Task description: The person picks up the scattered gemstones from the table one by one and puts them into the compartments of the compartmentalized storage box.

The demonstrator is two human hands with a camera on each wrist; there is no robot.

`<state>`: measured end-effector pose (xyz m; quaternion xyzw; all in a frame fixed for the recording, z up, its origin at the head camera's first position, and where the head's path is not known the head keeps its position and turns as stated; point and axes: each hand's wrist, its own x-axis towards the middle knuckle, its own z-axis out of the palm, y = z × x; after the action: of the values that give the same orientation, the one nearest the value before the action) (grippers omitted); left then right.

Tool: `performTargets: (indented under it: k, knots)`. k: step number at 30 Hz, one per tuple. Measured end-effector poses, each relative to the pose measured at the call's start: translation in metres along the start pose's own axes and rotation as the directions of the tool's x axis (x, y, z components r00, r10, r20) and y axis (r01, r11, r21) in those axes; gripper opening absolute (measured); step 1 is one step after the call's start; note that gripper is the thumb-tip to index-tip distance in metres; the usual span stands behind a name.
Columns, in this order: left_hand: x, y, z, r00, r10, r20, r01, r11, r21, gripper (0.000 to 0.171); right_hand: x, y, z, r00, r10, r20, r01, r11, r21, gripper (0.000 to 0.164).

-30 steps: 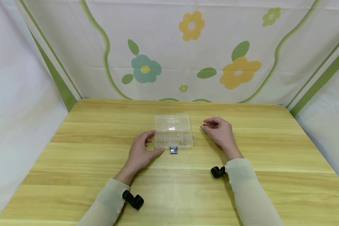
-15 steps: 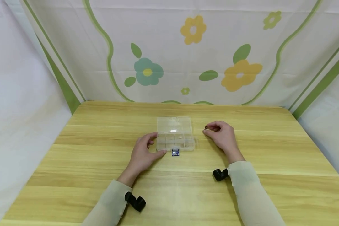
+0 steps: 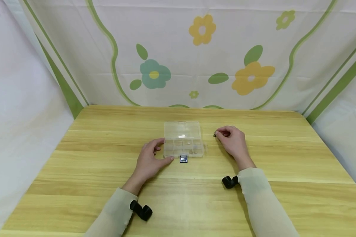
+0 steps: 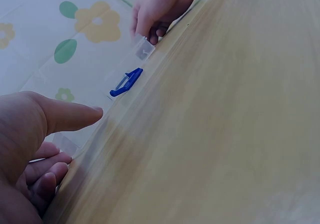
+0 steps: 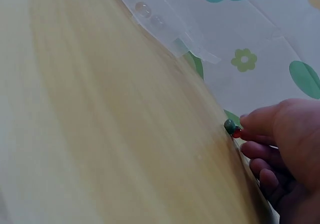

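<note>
A clear plastic compartment box (image 3: 183,152) stands on the table with its lid (image 3: 182,129) raised at the back and a blue latch (image 3: 183,159) hanging at the front. My left hand (image 3: 149,161) holds the box at its left end, thumb at the front edge and curled fingers against the side. To the right of the box, my right hand (image 3: 232,141) pinches small round beads at its fingertips. A green bead (image 5: 229,125) and a red bead (image 5: 237,133) show there in the right wrist view. Clear beads (image 5: 143,9) lie inside the box.
The wooden table (image 3: 190,204) reaches back to a white flowered curtain (image 3: 178,49). A clear plastic flap (image 3: 206,148) juts from the right end of the box. Black wrist cameras (image 3: 141,210) sit on both sleeves.
The bead showing at my right fingertips was reddish brown half a second ago and is dark green now. My left hand stays on the box. The head view has shifted slightly.
</note>
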<state>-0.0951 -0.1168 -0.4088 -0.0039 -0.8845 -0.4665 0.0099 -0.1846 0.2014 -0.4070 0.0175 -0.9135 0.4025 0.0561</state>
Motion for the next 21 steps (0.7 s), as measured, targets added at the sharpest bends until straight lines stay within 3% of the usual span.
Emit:
performTargets:
  k: [21]
  knots:
    - [0.0015,-0.0017,0.0005,1.000,0.004,0.004,-0.004,1.000,-0.005,0.075,0.0049,-0.0066,0.0023,0.996,0.086,-0.020,-0.086,0.996,0.007,0.021]
